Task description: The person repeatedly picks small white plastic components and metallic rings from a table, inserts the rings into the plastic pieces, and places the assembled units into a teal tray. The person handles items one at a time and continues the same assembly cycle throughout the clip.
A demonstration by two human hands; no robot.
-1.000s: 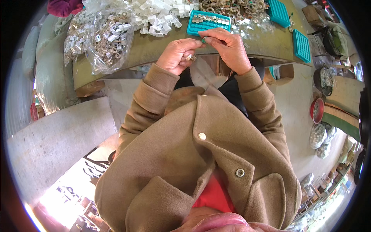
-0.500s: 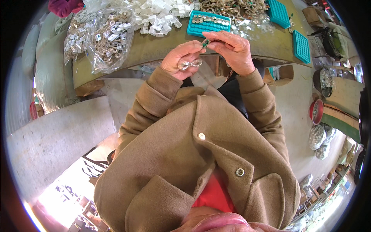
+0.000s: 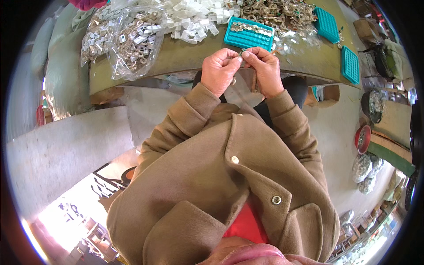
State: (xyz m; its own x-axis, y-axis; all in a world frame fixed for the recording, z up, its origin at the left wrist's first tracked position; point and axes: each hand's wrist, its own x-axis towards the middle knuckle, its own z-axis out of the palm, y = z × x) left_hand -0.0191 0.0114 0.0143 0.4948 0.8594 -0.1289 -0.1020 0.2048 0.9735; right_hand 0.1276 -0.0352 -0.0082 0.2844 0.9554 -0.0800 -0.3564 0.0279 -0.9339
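Note:
My left hand (image 3: 221, 70) and my right hand (image 3: 266, 70) meet just in front of the table's near edge, thumbs and fingertips pinched together. Between them is a small green piece (image 3: 242, 51), like a tiny circuit board, mostly covered by the fingers. Below my left palm a bit of a pale, clear coiled cord (image 3: 234, 81) shows; the rest of it is hidden by the hand. Just beyond the fingers lies a teal tray (image 3: 248, 40) with rows of small round pockets, some filled with silvery round parts.
On the olive table (image 3: 181, 56) lie a clear bag (image 3: 132, 48) of corded white-ended parts, a heap of white plastic housings (image 3: 194, 22) and a pile of tangled cords (image 3: 282, 13). Two more teal trays (image 3: 327, 25) (image 3: 350, 65) lie at right. A purple sleeve (image 3: 87, 3) shows at far left.
My hands have drawn closer together, and my left hand has turned, so its back shows and the coiled cord is mostly hidden. The view has shifted slightly.

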